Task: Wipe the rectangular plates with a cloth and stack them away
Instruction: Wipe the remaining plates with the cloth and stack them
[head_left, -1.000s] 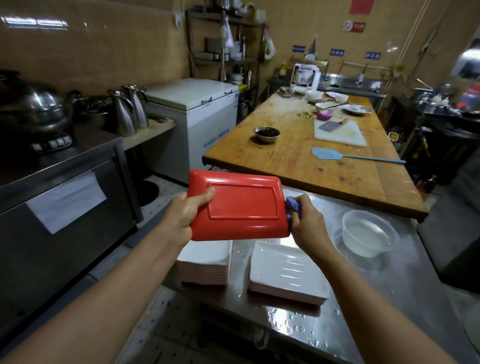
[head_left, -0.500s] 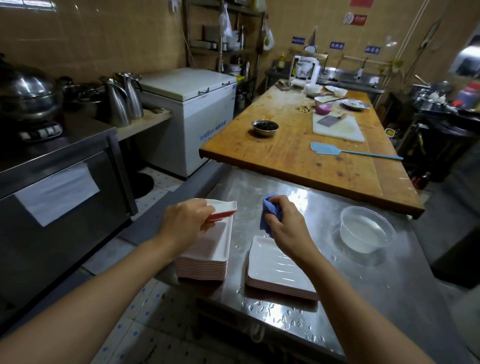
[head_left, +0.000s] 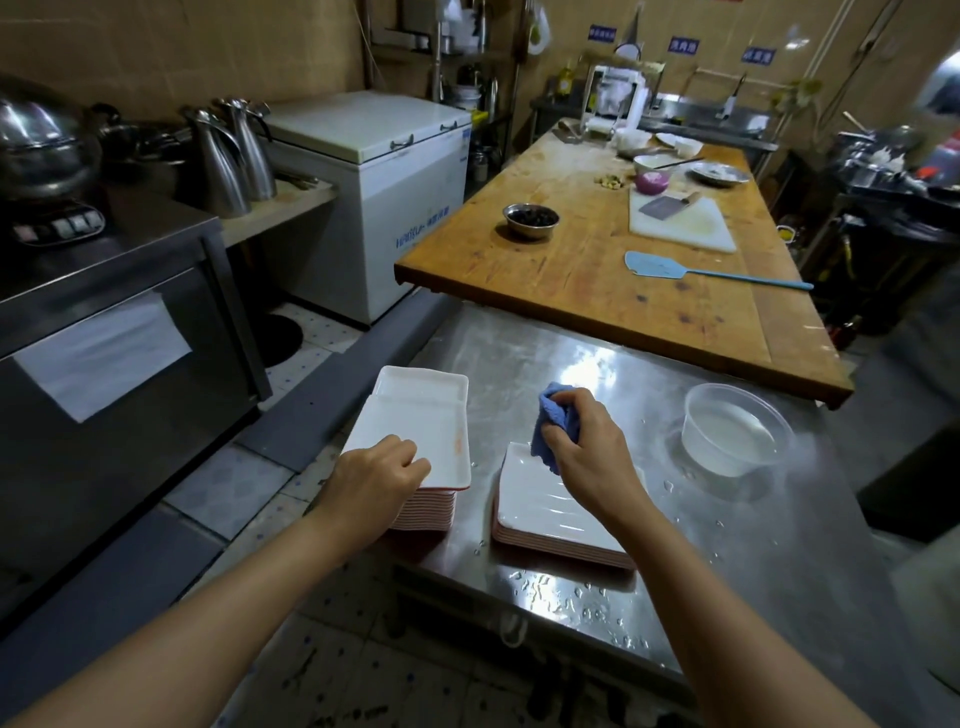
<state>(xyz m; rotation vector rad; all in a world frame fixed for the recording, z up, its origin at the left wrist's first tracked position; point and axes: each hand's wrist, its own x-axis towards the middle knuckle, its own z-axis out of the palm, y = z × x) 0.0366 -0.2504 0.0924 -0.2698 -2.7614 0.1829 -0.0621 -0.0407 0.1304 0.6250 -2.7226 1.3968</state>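
Here we see the left hand (head_left: 375, 475) with fingers curled on the near edge of the top plate (head_left: 415, 426) on the left stack (head_left: 423, 512); the right hand (head_left: 587, 449) grips the blue cloth (head_left: 553, 421) above the right stack (head_left: 550, 519), bare steel table (head_left: 571, 358) beyond.

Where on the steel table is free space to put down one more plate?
The steel table is bare between the wooden counter and the hands, and also near its front edge, right of the right stack, though wet there. It is crowded around the left stack, the right stack and the clear tub.
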